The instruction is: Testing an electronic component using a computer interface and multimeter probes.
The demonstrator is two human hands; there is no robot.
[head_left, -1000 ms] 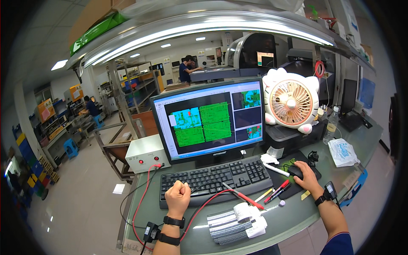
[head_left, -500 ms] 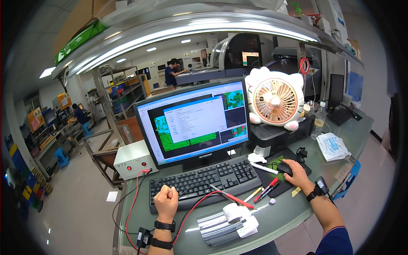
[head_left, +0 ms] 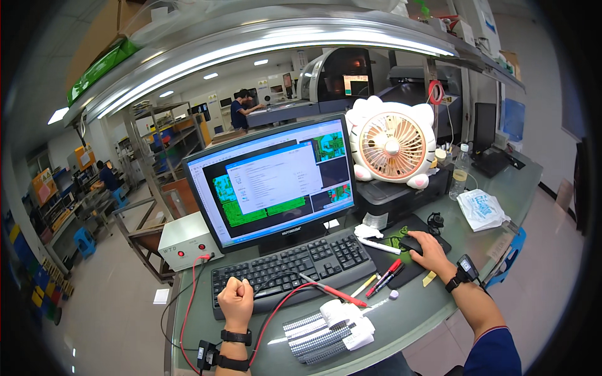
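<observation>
My left hand (head_left: 236,301) is closed in a fist at the left front part of the black keyboard (head_left: 326,257), with nothing visible in it. My right hand (head_left: 430,252) rests over a dark computer mouse (head_left: 411,243) on a black mouse pad (head_left: 409,274), fingers curved around it. The monitor (head_left: 269,182) behind the keyboard shows a pale dialog window over a green circuit-board layout. A red test probe (head_left: 342,295) lies across the keyboard's front edge, its red lead running past my left wrist. Black straps with small devices circle both wrists.
Silver component strips (head_left: 307,338) and a white paper roll (head_left: 335,313) lie in front. Pens (head_left: 385,276) lie near the mouse pad. A white box (head_left: 190,241) stands left; a cat-shaped fan (head_left: 393,147), bottle (head_left: 459,172) and white packet (head_left: 481,210) stand right. Co-workers sit farther back.
The whole view has shifted slightly, so the desk items sit a little farther left in the picture. Both hands keep their places, the left in a fist and the right on the mouse.
</observation>
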